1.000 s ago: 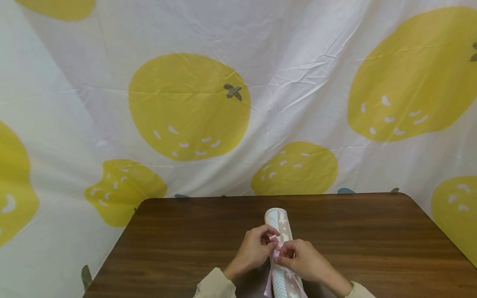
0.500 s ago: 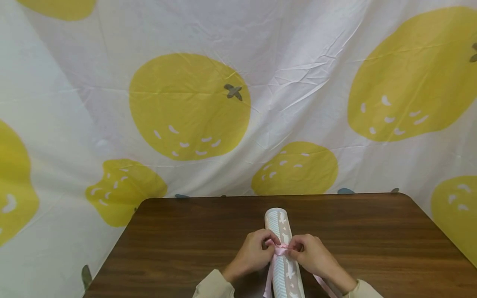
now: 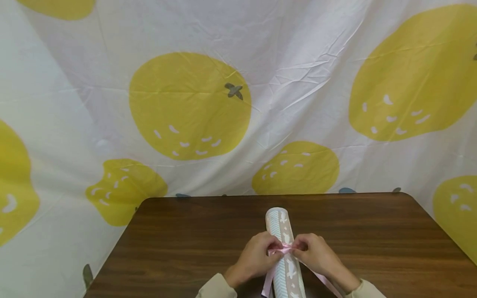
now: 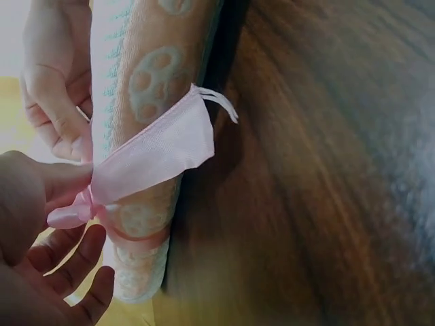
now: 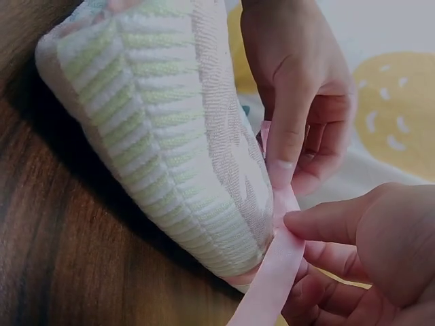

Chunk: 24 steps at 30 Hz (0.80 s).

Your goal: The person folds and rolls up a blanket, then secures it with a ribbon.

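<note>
Now your left hand (image 3: pixel 255 258) and right hand (image 3: pixel 316 256) each pinch the pink ribbon (image 3: pixel 282 249) crossing the rolled towel (image 3: pixel 285 248), whose long axis runs near-to-far between them.

Bare table (image 3: pixel 179 240) either side of towel roll (image 3: pixel 277 221)

Rolled terry towel (image 3: pixel 285 252): beige and white, pale green chevron stripes down one side, white and grey-green round motifs on the other. Thin satin ribbon (image 3: pixel 280 250) that I hold: pale pink, plain. Wooden table (image 3: pixel 186 244): dark brown, streaked grain. Hanging cloth backdrop (image 3: pixel 238 95), from 9 through 12 to 3 o'clock: white, large mustard-yellow fruit shapes flecked white, small grey stems. My sleeves (image 3: pixel 216 287): plain beige.
</note>
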Available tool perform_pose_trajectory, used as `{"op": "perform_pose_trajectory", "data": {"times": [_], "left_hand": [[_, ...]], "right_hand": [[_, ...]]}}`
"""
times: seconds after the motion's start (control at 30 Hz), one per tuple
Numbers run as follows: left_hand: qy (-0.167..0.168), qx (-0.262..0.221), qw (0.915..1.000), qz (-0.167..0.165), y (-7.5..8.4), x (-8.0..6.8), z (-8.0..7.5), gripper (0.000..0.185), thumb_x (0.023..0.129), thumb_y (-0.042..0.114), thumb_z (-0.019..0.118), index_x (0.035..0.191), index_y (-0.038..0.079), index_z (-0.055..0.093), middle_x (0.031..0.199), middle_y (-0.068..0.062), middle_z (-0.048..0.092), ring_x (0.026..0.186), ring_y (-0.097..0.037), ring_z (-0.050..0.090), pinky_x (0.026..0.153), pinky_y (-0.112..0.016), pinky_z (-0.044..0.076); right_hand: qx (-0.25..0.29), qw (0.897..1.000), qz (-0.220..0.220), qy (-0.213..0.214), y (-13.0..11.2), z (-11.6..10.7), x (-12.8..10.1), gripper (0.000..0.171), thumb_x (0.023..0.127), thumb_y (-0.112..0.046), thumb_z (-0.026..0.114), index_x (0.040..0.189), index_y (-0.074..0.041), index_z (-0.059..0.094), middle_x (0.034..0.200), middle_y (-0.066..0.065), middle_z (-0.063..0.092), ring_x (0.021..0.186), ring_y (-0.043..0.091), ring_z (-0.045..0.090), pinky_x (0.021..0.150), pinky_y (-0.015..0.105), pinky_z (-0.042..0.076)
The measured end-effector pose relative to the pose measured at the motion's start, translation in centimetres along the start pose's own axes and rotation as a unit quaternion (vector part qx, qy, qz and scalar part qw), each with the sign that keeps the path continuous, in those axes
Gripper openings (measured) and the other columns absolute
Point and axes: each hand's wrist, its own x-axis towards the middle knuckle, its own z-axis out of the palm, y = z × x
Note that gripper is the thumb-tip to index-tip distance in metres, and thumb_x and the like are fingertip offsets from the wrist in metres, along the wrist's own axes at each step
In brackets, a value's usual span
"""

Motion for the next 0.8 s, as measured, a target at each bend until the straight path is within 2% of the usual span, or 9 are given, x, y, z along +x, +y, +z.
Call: {"op": "perform_pose_trajectory", "data": {"times": [0.2,0.33,0.5,0.67,0.8], "left_hand": [[0.010,0.027,0.9995,-0.010,0.3,-0.1,0.4,0.009,0.079,0.012,0.078,0.082,0.014,0.071,0.075,0.007,0.058,0.069,0.002,0.047,0.063,-0.010,0.037],[0.016,0.057,0.9981,-0.014,0.5,-0.2,0.6,0.010,0.077,0.015,0.080,0.079,0.017,0.070,0.073,0.009,0.058,0.068,0.004,0.046,0.063,-0.010,0.036],[0.020,0.065,0.9976,-0.013,0.4,-0.3,0.9,0.011,0.076,0.015,0.080,0.078,0.017,0.069,0.072,0.010,0.059,0.068,0.003,0.048,0.064,-0.010,0.036],[0.021,0.049,0.9982,-0.025,0.4,-0.4,0.9,0.011,0.077,0.013,0.079,0.077,0.016,0.069,0.072,0.009,0.061,0.067,0.002,0.051,0.063,-0.010,0.037],[0.027,0.036,0.9982,-0.040,0.5,-0.4,0.8,0.011,0.076,0.013,0.079,0.076,0.016,0.068,0.070,0.010,0.062,0.065,0.003,0.050,0.061,-0.009,0.037]], "right_hand": [[0.004,1.000,-0.006,0.005,-0.4,0.1,0.3,0.014,0.085,-0.010,0.075,0.077,-0.015,0.065,0.068,-0.008,0.057,0.061,0.003,0.048,0.055,0.022,0.042],[-0.010,0.998,-0.054,0.020,-0.6,0.4,0.7,0.009,0.084,-0.005,0.073,0.085,-0.012,0.066,0.073,-0.007,0.059,0.064,0.001,0.049,0.057,0.022,0.043],[-0.055,0.993,-0.098,0.034,-0.3,1.2,1.1,0.019,0.078,0.003,0.073,0.093,-0.008,0.072,0.077,-0.006,0.056,0.064,-0.001,0.045,0.056,0.021,0.040],[-0.074,0.992,-0.092,0.048,-0.1,1.9,1.4,0.017,0.076,0.001,0.075,0.089,-0.010,0.075,0.074,-0.008,0.053,0.063,-0.001,0.044,0.056,0.021,0.040],[-0.063,0.993,-0.083,0.053,-0.2,2.0,1.5,0.014,0.076,0.000,0.077,0.081,-0.013,0.073,0.073,-0.008,0.053,0.063,-0.001,0.045,0.057,0.021,0.041]]}}
